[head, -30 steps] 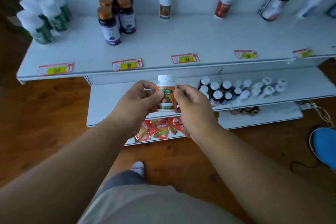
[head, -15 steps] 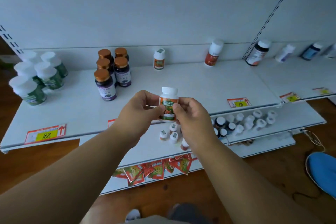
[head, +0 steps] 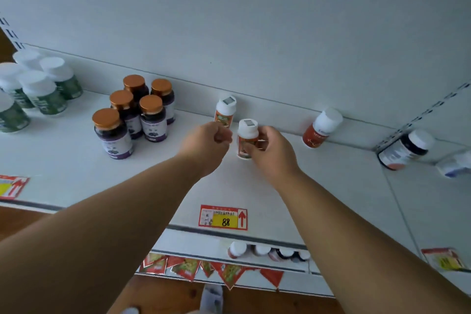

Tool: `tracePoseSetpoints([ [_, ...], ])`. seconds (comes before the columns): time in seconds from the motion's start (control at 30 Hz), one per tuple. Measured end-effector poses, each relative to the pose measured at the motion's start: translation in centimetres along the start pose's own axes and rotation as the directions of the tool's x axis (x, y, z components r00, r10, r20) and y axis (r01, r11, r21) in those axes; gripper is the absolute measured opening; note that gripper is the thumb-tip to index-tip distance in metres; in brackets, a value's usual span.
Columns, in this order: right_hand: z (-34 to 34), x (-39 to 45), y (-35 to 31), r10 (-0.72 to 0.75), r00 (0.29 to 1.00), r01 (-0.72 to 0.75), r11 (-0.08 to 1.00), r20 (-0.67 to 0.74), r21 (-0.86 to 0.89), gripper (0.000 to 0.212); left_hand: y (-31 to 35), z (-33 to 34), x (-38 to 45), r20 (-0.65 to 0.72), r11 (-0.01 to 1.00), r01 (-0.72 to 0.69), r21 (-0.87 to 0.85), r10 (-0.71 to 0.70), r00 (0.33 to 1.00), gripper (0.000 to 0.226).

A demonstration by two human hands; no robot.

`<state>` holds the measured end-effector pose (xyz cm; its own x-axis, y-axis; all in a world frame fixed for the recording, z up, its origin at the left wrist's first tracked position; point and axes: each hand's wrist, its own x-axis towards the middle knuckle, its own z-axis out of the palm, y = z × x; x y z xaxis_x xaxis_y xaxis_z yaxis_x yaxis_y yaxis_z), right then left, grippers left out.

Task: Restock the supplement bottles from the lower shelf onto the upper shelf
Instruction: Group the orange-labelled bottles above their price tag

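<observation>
An orange-labelled supplement bottle with a white cap [head: 246,138] stands on the upper shelf [head: 76,173], and my right hand [head: 274,153] grips its right side. A matching bottle [head: 225,112] stands just behind it against the back panel. My left hand [head: 207,144] hovers just left of the gripped bottle with curled fingers, holding nothing. Below the shelf edge, caps of several bottles [head: 267,252] show on the lower shelf.
Brown-capped purple bottles [head: 132,115] stand to the left, with green white-capped bottles [head: 33,89] further left. A red bottle [head: 321,128] and a dark bottle [head: 405,149] stand to the right. A price tag marked 88 [head: 223,217] sits at the shelf's front edge.
Both hands carried the bottle up from the lower shelf onto the upper shelf. My left hand has let go of it; my right hand still holds it.
</observation>
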<state>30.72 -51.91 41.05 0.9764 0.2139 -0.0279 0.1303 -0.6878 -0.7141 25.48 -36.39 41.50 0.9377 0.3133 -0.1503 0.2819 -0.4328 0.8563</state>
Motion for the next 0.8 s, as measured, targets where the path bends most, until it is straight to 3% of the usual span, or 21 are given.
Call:
tracePoseSetpoints([
  [0.13, 1.1, 2.7, 1.3, -0.067, 0.998, 0.067, 0.998, -0.014, -0.002, 0.04, 0.0, 1.3, 0.8, 0.063, 1.0, 0.019, 0.023, -0.02, 0.998, 0.032],
  [0.37, 2.3, 5.5, 1.2, -0.122, 0.992, 0.12, 0.992, -0.04, -0.048, 0.03, 0.2, 1.3, 1.2, -0.04, 0.998, 0.028, 0.06, -0.025, 0.999, 0.038],
  [0.5, 2.5, 6.0, 0.7, -0.089, 0.994, 0.086, 0.995, -0.07, -0.046, 0.047, 0.0, 0.5, 0.7, -0.061, 0.995, 0.002, 0.103, 0.004, 0.998, 0.038],
  [0.6, 2.6, 4.7, 0.6, -0.075, 0.989, 0.069, 0.997, -0.128, -0.044, 0.061, 0.0, -0.1, -0.1, -0.062, 0.992, -0.032, 0.121, 0.039, 0.997, 0.039],
  [0.8, 2.6, -1.8, -1.5, -0.089, 0.969, 0.078, 0.995, -0.229, -0.058, 0.056, -0.5, -1.5, -3.3, 0.012, 0.964, -0.18, 0.193, 0.182, 0.983, 0.038],
])
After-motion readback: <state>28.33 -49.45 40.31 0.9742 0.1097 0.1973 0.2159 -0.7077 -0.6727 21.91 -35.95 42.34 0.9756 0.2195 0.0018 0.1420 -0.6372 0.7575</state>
